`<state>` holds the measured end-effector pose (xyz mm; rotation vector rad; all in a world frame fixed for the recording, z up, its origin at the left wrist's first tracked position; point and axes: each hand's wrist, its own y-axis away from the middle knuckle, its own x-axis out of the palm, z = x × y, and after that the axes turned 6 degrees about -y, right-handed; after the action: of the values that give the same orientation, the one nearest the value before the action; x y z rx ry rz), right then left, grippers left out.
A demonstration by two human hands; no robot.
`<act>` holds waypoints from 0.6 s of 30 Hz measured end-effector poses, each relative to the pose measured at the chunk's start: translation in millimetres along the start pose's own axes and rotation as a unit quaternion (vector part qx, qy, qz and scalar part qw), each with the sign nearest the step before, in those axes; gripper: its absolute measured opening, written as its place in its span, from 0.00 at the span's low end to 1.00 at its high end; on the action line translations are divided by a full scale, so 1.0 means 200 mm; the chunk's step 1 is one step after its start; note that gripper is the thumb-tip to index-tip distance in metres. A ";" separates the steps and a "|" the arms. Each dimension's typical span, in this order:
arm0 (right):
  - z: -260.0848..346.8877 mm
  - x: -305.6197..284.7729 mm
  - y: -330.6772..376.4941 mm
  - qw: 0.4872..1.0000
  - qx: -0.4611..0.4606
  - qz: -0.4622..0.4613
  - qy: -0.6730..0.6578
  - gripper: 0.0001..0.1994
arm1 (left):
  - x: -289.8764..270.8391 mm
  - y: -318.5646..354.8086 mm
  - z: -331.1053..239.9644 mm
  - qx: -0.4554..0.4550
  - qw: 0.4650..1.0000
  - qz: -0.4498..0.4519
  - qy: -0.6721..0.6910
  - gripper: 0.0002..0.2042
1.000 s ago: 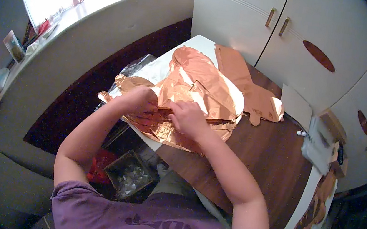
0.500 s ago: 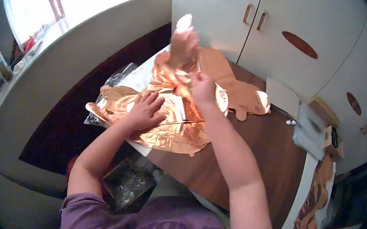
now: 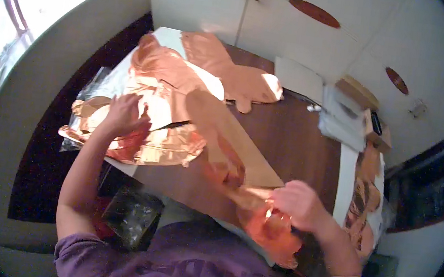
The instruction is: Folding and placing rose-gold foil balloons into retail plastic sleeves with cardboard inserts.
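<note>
My left hand (image 3: 123,114) lies with its fingers apart on a pile of flat, shiny copper-coloured foil balloons (image 3: 171,146) at the left of the table. At the lower right, near the table's front edge, my right hand (image 3: 298,204) is closed on the end of a copper foil balloon (image 3: 272,234). That balloon stretches back toward the pile, smeared by motion, and its crumpled end hangs below my right hand. Beyond the pile lies another flat foil balloon (image 3: 214,63) with rounded lobes.
Against the white cabinets (image 3: 194,2) lie a white flat panel (image 3: 298,80), clear plastic bags (image 3: 342,120) and a cardboard box (image 3: 358,92). More copper foil (image 3: 357,216) lies along the right edge. Below the table's front stands a dark square bin (image 3: 132,217) at the left.
My right hand has swung from the far side of the pile to the near right, drawing the foil balloon with it. My left hand stays on the pile. The view has shifted rightward.
</note>
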<state>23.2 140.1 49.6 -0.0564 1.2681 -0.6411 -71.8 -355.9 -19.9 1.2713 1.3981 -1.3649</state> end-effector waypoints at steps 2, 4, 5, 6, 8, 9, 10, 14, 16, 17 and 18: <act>0.10 -0.01 0.10 0.998 -0.003 0.035 0.044 0.09 | -0.10 0.05 -0.15 0.050 0.990 -0.120 0.054 0.24; 0.12 0.05 0.20 0.998 0.004 0.033 0.060 0.08 | -0.19 0.18 -0.40 0.105 0.963 -0.138 0.207 0.15; 0.11 0.10 0.25 0.997 -0.003 0.030 0.070 0.07 | -0.24 0.28 -0.51 0.104 0.945 -0.024 0.310 0.10; 0.08 0.09 0.29 0.997 0.029 0.044 0.054 0.07 | -0.28 0.37 -0.60 0.088 0.898 0.185 0.389 0.09; -0.04 0.07 0.43 0.990 0.086 0.052 0.103 0.09 | -0.21 0.50 -0.73 0.228 0.772 0.454 0.382 0.13; -0.09 0.04 0.47 0.985 0.092 0.031 0.142 0.09 | -0.12 0.59 -0.78 0.226 0.747 0.532 0.330 0.15; -0.15 0.01 0.51 0.979 0.095 0.011 0.183 0.10 | 0.04 0.69 -0.80 0.223 0.715 0.602 0.277 0.16; -0.26 -0.04 0.73 0.944 0.169 0.070 0.273 0.13 | 0.41 0.76 -0.83 0.274 0.824 0.348 0.353 0.22; -0.24 -0.08 0.79 0.931 0.228 0.066 0.277 0.16 | 0.47 0.71 -0.83 0.261 0.823 0.391 0.320 0.22; -0.23 -0.09 0.78 0.921 0.246 0.063 0.297 0.17 | 0.50 0.58 -0.91 0.254 0.823 0.408 0.303 0.23; -0.20 -0.11 0.76 0.917 0.295 0.043 0.266 0.17 | 0.52 0.54 -0.91 0.248 0.822 0.425 0.286 0.23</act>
<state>48.3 287.9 -2.8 0.7151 1.5296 -0.9796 32.7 -172.4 -123.0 2.4190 0.5915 -0.7224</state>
